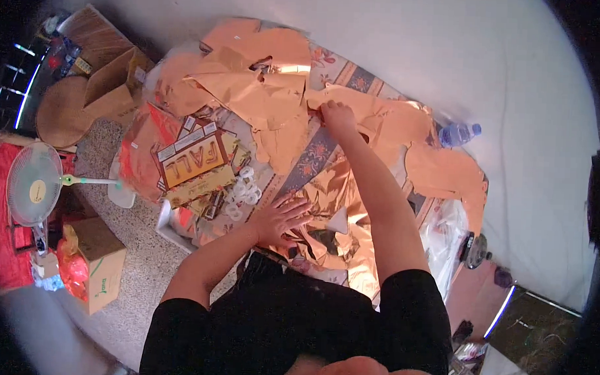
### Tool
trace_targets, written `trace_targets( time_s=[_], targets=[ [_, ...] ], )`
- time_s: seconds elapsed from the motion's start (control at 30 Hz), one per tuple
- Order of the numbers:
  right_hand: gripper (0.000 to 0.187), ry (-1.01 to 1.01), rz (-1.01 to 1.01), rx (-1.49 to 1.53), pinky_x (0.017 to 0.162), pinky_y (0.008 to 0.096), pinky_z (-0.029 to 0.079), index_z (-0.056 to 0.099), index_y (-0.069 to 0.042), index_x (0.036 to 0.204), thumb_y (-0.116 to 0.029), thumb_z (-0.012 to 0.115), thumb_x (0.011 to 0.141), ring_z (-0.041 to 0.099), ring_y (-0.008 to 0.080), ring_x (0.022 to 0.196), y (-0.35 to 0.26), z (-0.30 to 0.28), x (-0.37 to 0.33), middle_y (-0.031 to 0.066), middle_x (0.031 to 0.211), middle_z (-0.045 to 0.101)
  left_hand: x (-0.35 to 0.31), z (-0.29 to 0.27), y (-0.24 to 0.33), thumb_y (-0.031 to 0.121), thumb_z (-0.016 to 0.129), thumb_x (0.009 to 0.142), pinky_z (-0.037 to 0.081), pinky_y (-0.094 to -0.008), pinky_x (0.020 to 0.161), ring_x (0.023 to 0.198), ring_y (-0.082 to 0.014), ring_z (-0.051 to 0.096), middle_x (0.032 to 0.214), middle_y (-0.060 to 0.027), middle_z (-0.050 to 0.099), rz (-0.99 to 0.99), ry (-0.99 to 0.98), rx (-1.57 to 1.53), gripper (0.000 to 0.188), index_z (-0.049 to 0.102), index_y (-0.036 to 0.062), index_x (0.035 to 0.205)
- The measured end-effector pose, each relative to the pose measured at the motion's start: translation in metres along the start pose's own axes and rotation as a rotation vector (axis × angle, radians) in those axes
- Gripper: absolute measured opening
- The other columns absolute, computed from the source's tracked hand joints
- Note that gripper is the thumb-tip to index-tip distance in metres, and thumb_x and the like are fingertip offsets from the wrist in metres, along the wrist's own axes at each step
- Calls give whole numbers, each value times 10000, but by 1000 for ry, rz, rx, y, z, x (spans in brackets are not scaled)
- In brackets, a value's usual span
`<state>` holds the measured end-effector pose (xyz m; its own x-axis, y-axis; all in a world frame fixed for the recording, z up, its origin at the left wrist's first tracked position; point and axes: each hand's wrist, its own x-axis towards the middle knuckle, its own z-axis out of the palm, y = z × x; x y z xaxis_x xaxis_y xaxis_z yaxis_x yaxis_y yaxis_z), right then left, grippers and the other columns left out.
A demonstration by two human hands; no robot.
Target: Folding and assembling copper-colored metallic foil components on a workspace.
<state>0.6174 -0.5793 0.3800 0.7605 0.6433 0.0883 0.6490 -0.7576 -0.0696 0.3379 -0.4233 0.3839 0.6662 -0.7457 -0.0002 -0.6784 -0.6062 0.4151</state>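
Out at the far middle of the table, my right hand (339, 117) has its fingers curled closed at the edge of a copper-coloured foil sheet (382, 114), and the fingertips are partly hidden. My left hand (280, 221) rests palm down near me with its fingers spread, beside crumpled shiny copper foil (361, 229). Large cut pieces of the same copper sheet (244, 86) overlap across the far side. Left of my hands lies a pile of printed cardboard signs (194, 157), with several white rings (246, 189) next to it. A small white triangular piece (338, 220) sits on the foil.
A flowered cloth (307, 158) covers the table. A plastic water bottle (459, 134) lies at the right edge, near clear plastic wrap (444, 235). To the left stand a fan (36, 185), an open cardboard box (115, 85) and another carton (102, 266).
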Motion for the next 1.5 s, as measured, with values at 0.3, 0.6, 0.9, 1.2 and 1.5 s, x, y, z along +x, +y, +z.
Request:
trace_targets(
  time_s=[0.3,0.6,0.9,1.2,1.5],
  targets=[
    [187,211,290,319,739,470,507,503,-54,942,-208,542,843,610,354,868,15,7,-10,166,947,602,4,-8,3,690,433,809,76,-476,1158,1421,-237,179,1529,-79,234,-44,-79,23,833,322,168,1448],
    [232,20,212,109,728,424,522,595,-103,989,-289,559,853,645,293,883,7,1,-6,108,997,629,4,-8,6,690,433,809,72,-480,1158,1423,-244,170,1531,-76,229,-51,-100,51,832,329,164,1445],
    [298,327,469,678,715,421,515,634,-117,1091,-311,501,908,659,338,774,43,36,2,160,903,685,7,-7,5,691,436,814,90,-482,1154,1417,-244,189,1528,-75,238,-41,-81,56,820,353,159,1431],
    [372,431,470,877,654,380,498,671,-56,979,-405,580,891,646,283,673,67,24,-17,153,771,682,11,-8,7,646,528,781,113,-481,1152,1403,-249,231,1501,-84,297,-5,-23,53,813,388,147,1408],
    [210,161,131,574,629,285,497,662,-14,962,-207,600,910,594,118,675,87,-135,-44,52,751,648,7,-11,5,644,526,786,78,-475,1162,1421,-246,179,1513,-88,269,-22,-81,63,829,352,150,1429]
  ],
)
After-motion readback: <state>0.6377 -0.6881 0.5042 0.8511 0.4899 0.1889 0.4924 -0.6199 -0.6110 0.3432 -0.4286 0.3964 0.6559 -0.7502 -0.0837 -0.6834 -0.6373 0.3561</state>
